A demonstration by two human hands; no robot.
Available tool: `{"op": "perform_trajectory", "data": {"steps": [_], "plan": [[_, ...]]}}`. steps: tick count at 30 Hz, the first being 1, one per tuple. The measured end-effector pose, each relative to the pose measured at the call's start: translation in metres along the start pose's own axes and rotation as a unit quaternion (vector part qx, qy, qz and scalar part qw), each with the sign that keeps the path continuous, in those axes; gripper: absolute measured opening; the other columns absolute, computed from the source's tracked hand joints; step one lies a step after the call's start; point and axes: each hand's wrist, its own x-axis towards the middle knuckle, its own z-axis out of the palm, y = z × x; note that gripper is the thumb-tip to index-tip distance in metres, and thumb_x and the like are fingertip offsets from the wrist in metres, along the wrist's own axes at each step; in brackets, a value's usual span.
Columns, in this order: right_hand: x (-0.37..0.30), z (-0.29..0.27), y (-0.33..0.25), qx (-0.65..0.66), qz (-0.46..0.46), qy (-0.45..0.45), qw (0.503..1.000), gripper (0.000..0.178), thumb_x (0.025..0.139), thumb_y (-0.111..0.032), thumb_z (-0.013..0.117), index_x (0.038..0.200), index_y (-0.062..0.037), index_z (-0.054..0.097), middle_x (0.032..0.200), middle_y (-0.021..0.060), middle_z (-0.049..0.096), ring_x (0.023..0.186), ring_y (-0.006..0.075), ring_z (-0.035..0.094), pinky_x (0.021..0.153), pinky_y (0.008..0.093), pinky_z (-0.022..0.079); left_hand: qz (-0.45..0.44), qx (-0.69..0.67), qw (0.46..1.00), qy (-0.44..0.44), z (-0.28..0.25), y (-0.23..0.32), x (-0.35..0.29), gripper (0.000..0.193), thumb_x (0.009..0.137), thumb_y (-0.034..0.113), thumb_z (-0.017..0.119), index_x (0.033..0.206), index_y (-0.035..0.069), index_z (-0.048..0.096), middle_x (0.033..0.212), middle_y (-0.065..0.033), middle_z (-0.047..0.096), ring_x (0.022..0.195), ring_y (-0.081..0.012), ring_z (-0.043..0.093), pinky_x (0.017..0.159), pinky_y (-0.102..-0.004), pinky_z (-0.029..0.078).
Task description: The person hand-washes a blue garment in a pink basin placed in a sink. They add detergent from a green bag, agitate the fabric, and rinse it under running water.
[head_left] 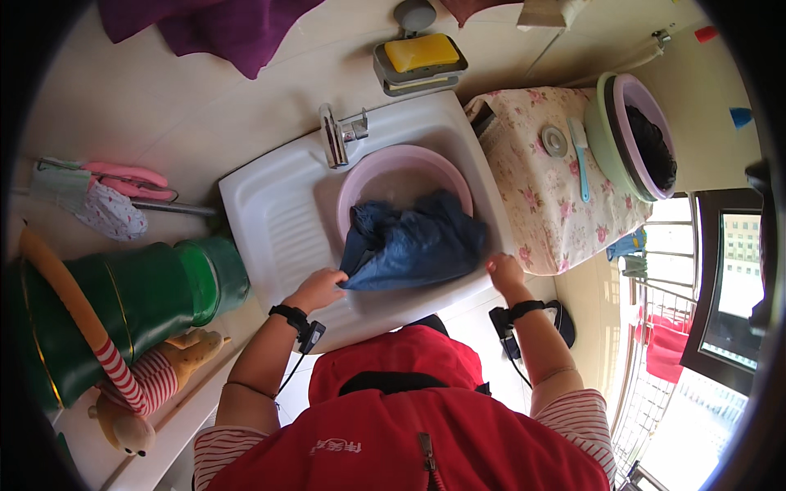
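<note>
A blue cloth [417,244], perhaps a garment, lies bunched partly in a pink basin [358,182] and spreads over its near rim. The basin holds cloudy water and stands in a white sink [278,192] with a ribbed washboard slope. My left hand [322,288] is closed, pinching the near left corner of the cloth. At the right edge of the sink, close to the cloth's right end, my right hand [505,270] has its fingers curled in. Whether it grips any of the cloth does not show. A chrome faucet [333,137] rises behind the basin.
A yellow soap bar [422,52] sits in a grey wall holder [424,82]. On the right, a flowered cover [524,188] bears a blue-handled brush [580,155], a round lid [553,141] and stacked basins [607,123]. Left stand a green barrel-like object [155,286] and a plush toy [176,368].
</note>
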Motion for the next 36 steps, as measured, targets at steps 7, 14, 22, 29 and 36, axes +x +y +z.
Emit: {"op": "perform_trajectory", "data": {"steps": [7,14,22,29,36], "plan": [[-0.070,0.039,0.033,0.191,0.084,0.152,0.966,0.017,0.084,-0.014,0.064,0.101,-0.0125,0.065,0.103,0.0099,0.064,0.083,0.0280,0.066,0.075,0.0409,0.051,0.018,0.028,0.999,-0.010,0.043,-0.018,-0.016,0.026,0.078,0.015,0.069,0.102,0.007,0.068,0.108,-0.0129,0.066,0.105,-0.0323,0.059,0.092,-0.0412,0.047],[-0.113,0.077,0.110,0.162,0.216,0.108,0.957,0.017,0.083,-0.018,0.060,0.095,-0.0104,0.068,0.092,0.0124,0.069,0.088,0.0312,0.067,0.080,0.0413,0.052,-0.113,-0.033,0.991,0.063,0.043,0.008,-0.037,0.015,0.081,0.018,0.070,0.088,0.006,0.063,0.092,-0.0109,0.066,0.095,-0.0279,0.062,0.080,-0.0388,0.050],[-0.100,0.178,0.191,0.163,0.190,-0.143,0.958,0.023,0.080,-0.024,0.062,0.093,-0.0073,0.070,0.096,0.0170,0.070,0.096,0.0338,0.065,0.086,0.0420,0.052,-0.060,0.101,0.971,0.208,0.133,0.048,-0.030,0.025,0.083,0.024,0.069,0.100,0.009,0.057,0.096,-0.0100,0.061,0.093,-0.0326,0.056,0.080,-0.0449,0.043],[-0.043,0.256,0.248,0.170,0.166,-0.134,0.962,0.033,0.080,-0.025,0.069,0.107,-0.0069,0.064,0.105,0.0186,0.068,0.101,0.0356,0.063,0.088,0.0423,0.050,-0.130,0.257,0.910,0.297,0.163,0.066,-0.014,0.027,0.082,0.021,0.064,0.104,0.009,0.055,0.102,-0.0091,0.057,0.099,-0.0302,0.051,0.088,-0.0435,0.036],[0.038,0.390,0.295,0.185,0.158,-0.119,0.963,0.075,0.074,-0.028,0.079,0.134,-0.0018,0.044,0.131,0.0231,0.052,0.123,0.0386,0.049,0.103,0.0440,0.042,-0.125,0.254,0.913,0.295,0.163,0.065,-0.014,0.030,0.079,0.012,0.060,0.107,0.006,0.054,0.111,-0.0152,0.057,0.108,-0.0345,0.051,0.094,-0.0442,0.037]]}}
